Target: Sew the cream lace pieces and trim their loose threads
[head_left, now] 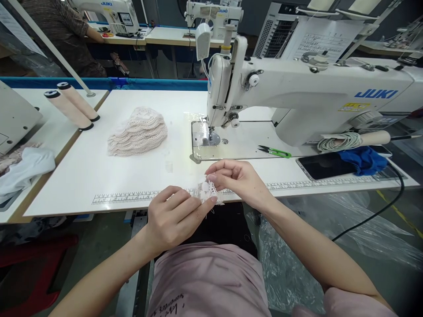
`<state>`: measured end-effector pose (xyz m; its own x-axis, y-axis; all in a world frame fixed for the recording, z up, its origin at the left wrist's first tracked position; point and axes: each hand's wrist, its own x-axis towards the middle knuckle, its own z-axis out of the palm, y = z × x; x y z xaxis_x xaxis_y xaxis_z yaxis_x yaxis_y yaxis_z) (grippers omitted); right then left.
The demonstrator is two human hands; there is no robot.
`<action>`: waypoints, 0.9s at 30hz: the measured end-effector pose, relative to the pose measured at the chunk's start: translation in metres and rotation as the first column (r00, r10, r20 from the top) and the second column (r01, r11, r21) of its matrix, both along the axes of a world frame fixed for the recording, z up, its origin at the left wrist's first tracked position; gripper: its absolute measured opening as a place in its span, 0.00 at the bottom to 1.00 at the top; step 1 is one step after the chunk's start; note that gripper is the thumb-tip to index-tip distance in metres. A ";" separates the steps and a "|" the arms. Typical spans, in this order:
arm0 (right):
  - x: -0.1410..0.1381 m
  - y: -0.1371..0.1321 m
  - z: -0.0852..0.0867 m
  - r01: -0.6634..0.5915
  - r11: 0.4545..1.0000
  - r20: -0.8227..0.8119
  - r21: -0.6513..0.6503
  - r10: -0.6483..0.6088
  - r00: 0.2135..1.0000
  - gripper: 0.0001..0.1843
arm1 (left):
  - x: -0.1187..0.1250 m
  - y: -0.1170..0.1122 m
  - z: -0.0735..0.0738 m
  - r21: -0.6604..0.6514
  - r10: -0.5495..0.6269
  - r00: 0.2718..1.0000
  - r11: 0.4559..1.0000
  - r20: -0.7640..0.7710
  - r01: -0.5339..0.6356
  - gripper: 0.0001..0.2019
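Note:
A small piece of white lace (205, 190) is held between both hands at the table's front edge. My left hand (176, 215) is closed on its lower left part, the thumb lying along it. My right hand (239, 180) pinches the upper right edge between thumb and fingers. Beyond the hands stands a white sewing machine (297, 83), its needle area over a metal plate (201, 140). To the left on the table lies a stack of pale lace pieces (139, 132).
Green thread snips (275, 152) lie by the machine bed. A phone (325, 166), a blue cloth (365, 159) and a wound cord (340, 141) sit at the right. Two thread cones (71, 110) stand at the left. Another person (62, 37) is at the back left.

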<state>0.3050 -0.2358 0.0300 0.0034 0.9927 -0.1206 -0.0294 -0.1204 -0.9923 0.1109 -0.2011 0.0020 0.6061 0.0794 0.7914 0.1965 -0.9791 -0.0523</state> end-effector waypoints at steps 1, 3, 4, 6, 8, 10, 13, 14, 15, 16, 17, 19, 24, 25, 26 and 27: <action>0.000 0.000 0.000 0.003 1.000 -0.003 -0.001 -0.003 1.000 0.12 | 0.000 0.000 -0.001 0.000 0.001 1.000 1.000 -0.002 -0.001 0.15; 0.000 0.001 0.000 0.008 1.000 0.000 -0.001 -0.008 1.000 0.13 | 0.000 0.001 -0.001 0.003 0.002 1.000 1.000 -0.002 -0.002 0.14; 0.001 0.001 0.000 0.010 1.000 0.003 -0.001 -0.010 1.000 0.14 | 0.000 0.001 -0.002 0.006 0.002 1.000 1.000 -0.004 -0.002 0.14; 0.001 0.001 0.001 0.017 1.000 0.004 -0.011 -0.016 1.000 0.15 | 0.000 0.001 -0.002 0.010 0.003 1.000 1.000 -0.011 -0.003 0.15; 0.001 0.002 0.002 0.018 1.000 0.000 -0.025 -0.018 1.000 0.14 | -0.001 0.002 -0.002 0.017 0.006 1.000 1.000 -0.017 -0.005 0.14; 0.002 0.003 0.003 0.017 0.999 -0.004 -0.039 -0.017 1.000 0.13 | -0.001 0.002 -0.003 0.016 0.013 1.000 1.000 -0.022 -0.013 0.13; 0.002 0.005 0.004 0.014 0.998 -0.012 -0.057 -0.015 1.000 0.12 | -0.002 0.002 -0.004 0.007 0.021 0.999 1.000 -0.028 -0.021 0.13; 0.003 0.006 0.004 0.014 0.998 -0.015 -0.062 -0.015 1.000 0.12 | -0.002 0.002 -0.005 0.002 0.022 0.999 1.000 -0.030 -0.022 0.13; 0.003 0.007 0.004 0.014 0.998 -0.016 -0.067 -0.015 1.000 0.12 | -0.003 0.003 -0.005 -0.003 0.020 0.999 1.000 -0.032 -0.020 0.14; 0.003 0.007 0.004 0.013 0.997 -0.016 -0.070 -0.014 1.000 0.12 | -0.003 0.003 -0.006 -0.007 0.017 0.999 1.000 -0.034 -0.017 0.14; 0.003 0.007 0.005 0.013 0.997 -0.014 -0.072 -0.014 1.000 0.12 | -0.003 0.003 -0.007 -0.013 0.014 0.999 1.000 -0.034 -0.014 0.14; 0.002 0.007 0.005 0.007 0.997 -0.007 -0.075 -0.008 1.000 0.12 | -0.004 0.003 -0.008 -0.029 0.007 0.999 1.000 -0.032 -0.008 0.15; 0.003 0.007 0.004 -0.015 0.998 0.015 -0.065 0.016 1.000 0.13 | -0.004 0.003 -0.010 -0.050 -0.002 1.000 0.999 -0.026 0.000 0.15; 0.003 0.007 0.004 -0.016 0.998 0.019 -0.062 0.017 1.000 0.14 | -0.004 0.003 -0.011 -0.049 -0.003 1.000 0.999 -0.025 0.001 0.15; 0.003 0.007 0.004 -0.017 0.998 0.021 -0.059 0.018 1.000 0.13 | -0.004 0.003 -0.011 -0.048 -0.002 1.000 0.999 -0.023 0.001 0.15; 0.003 0.007 0.004 -0.019 0.998 0.023 -0.056 0.020 1.000 0.13 | -0.004 0.003 -0.011 -0.046 0.000 1.000 0.999 -0.023 -0.002 0.15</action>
<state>0.3082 -0.2283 0.0338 -0.0122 0.9844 -0.1758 -0.0036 -0.1758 -0.9844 0.1072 -0.1981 -0.0089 0.6242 0.1158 0.7727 0.1968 -0.9804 -0.0120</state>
